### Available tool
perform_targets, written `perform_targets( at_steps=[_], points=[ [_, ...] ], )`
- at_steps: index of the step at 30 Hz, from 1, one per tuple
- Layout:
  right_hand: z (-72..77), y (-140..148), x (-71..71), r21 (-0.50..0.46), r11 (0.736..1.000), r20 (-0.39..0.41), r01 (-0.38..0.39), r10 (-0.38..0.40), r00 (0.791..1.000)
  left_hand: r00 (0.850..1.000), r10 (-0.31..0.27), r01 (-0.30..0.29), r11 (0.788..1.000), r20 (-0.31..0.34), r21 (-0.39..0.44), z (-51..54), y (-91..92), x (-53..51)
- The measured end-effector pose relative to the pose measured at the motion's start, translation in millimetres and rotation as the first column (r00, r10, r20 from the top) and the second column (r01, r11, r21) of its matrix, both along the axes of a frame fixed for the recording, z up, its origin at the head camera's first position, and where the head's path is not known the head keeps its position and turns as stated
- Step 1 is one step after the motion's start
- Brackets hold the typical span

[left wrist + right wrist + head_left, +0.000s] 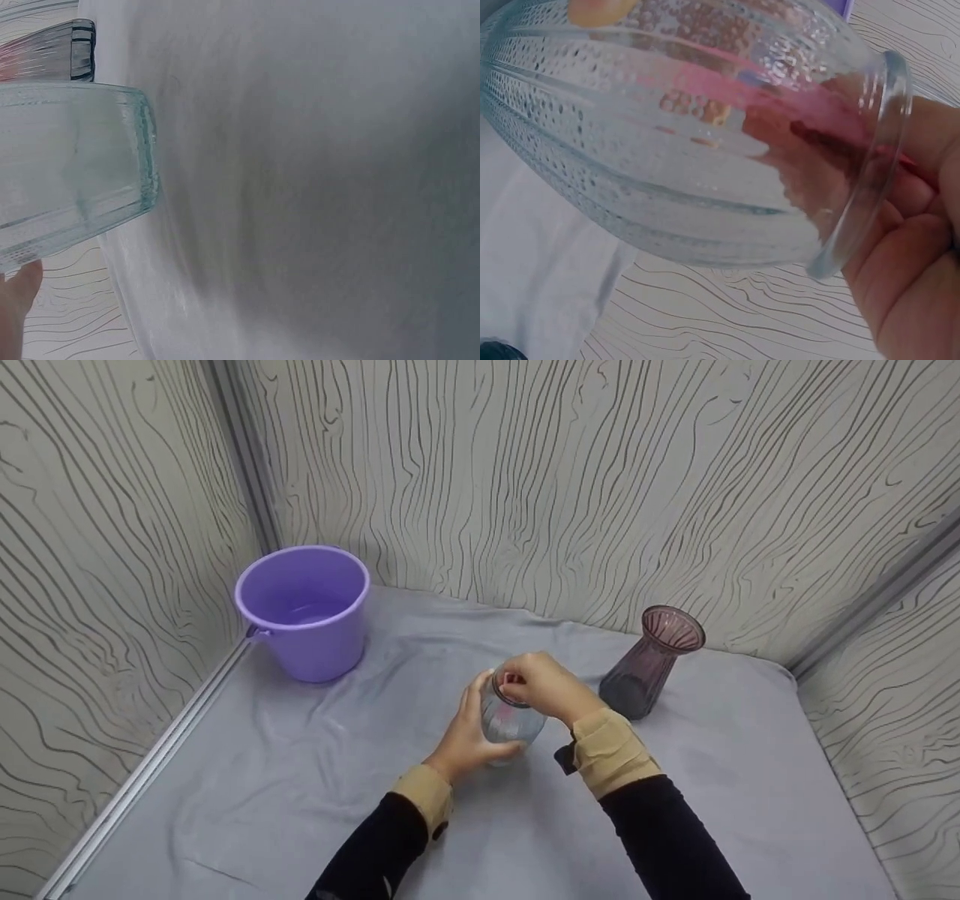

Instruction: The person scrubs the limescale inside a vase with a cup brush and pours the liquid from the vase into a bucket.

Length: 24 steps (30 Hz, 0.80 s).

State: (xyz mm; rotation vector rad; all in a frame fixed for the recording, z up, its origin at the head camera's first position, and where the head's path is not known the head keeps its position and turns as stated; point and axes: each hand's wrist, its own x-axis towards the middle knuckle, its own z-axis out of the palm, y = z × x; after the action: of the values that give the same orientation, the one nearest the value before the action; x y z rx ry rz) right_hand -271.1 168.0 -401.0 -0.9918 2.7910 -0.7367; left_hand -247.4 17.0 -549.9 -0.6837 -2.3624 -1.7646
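Head | clear vase (513,726) | mouth up | long axis roughly upright

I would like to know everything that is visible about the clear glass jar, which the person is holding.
The glass jar looks like clear, slightly bluish glass, with lengthwise ribs, bumpy dots, a rounded rim and a thick base. Its mouth is uncovered and faces up. The left hand grips its side; the right hand is at the mouth with a pink item, partly visible inside through the glass. I cannot tell whether the base touches the grey cloth.
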Motion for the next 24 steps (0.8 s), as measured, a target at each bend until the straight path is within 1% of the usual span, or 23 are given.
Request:
perform_targets(
  at_steps=[3,8,11,15,18,21,24],
  points=[
    [-0.9,-1.7,-0.2,0.017,1.000,-0.017,0.011,-0.010,1.000,1.000,0.001,-0.001,1.000,0.003,-0.001,0.9,-0.3,0.8],
    [-3.7,-4.5,1.0,0.009,0.998,-0.037,0.066,-0.065,0.997,1.000,0.002,-0.002,1.000,0.009,-0.014,0.7,-0.8,0.6],
    [-6.9,-4.2,3.1,-0.026,0.996,-0.069,0.087,-0.089,0.994,1.000,0.003,-0.003,1.000,0.001,-0.023,0.1,-0.9,0.4],
    [-10.3,-3.2,5.3,-0.089,0.993,-0.102,0.082,-0.091,0.991,1.000,0.008,-0.009,1.000,-0.015,-0.020,-0.4,-1.9,-0.3],
    [-10.0,-2.5,5.6,-0.110,0.992,-0.095,0.058,-0.069,0.993,1.000,0.009,-0.010,1.000,-0.028,-0.011,-0.9,-2.6,-1.0],
    [-7.4,-0.4,4.5,-0.111,0.993,-0.057,0.036,-0.043,0.997,0.999,0.005,-0.005,1.000,-0.043,-0.001,-1.3,-2.0,-1.2],
    [-4.0,2.6,3.5,-0.092,0.995,-0.006,0.026,-0.027,1.000,0.999,-0.003,0.003,1.000,-0.043,0.009,-2.0,-0.5,-0.9]
  ],
)
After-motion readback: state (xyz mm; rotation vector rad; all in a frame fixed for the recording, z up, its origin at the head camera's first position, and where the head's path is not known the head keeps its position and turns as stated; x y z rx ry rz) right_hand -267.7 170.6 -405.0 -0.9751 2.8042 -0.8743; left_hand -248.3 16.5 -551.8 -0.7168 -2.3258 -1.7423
